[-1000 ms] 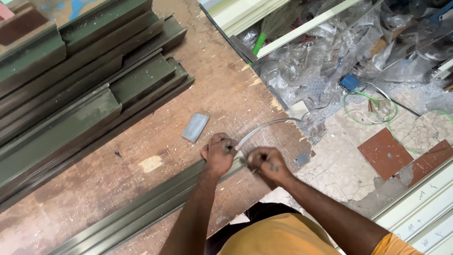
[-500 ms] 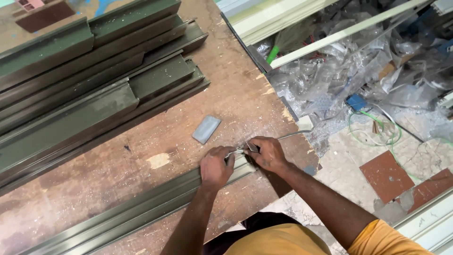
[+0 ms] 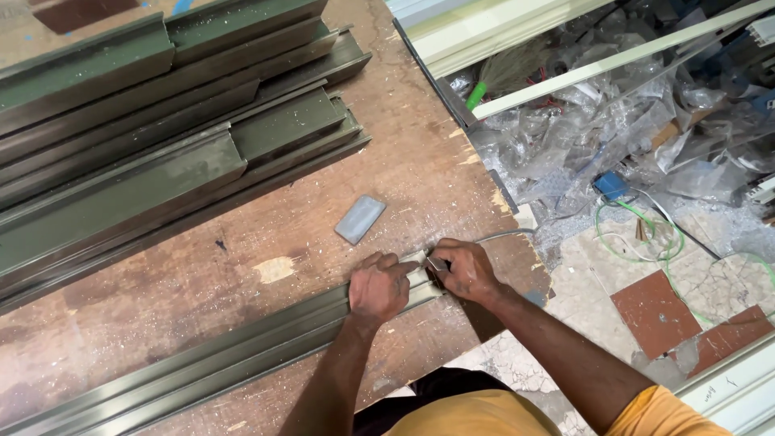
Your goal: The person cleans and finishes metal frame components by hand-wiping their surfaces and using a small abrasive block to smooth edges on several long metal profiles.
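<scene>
While left hand point(image 3: 379, 287) presses flat on the olive aluminium profile point(image 3: 242, 355) at lower centre, right hand point(image 3: 467, 270) fingers pinch its end; a sharp cut edge could slice them.

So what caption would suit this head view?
Left hand steadies an olive metal channel on a wooden table; right hand works its end.

Bare tabletop point(image 3: 266, 242) open between stacked green profiles point(image 3: 161, 137) and long profile point(image 3: 242, 355); only grey block point(image 3: 360, 219) sits there, near the profile's end.
</scene>
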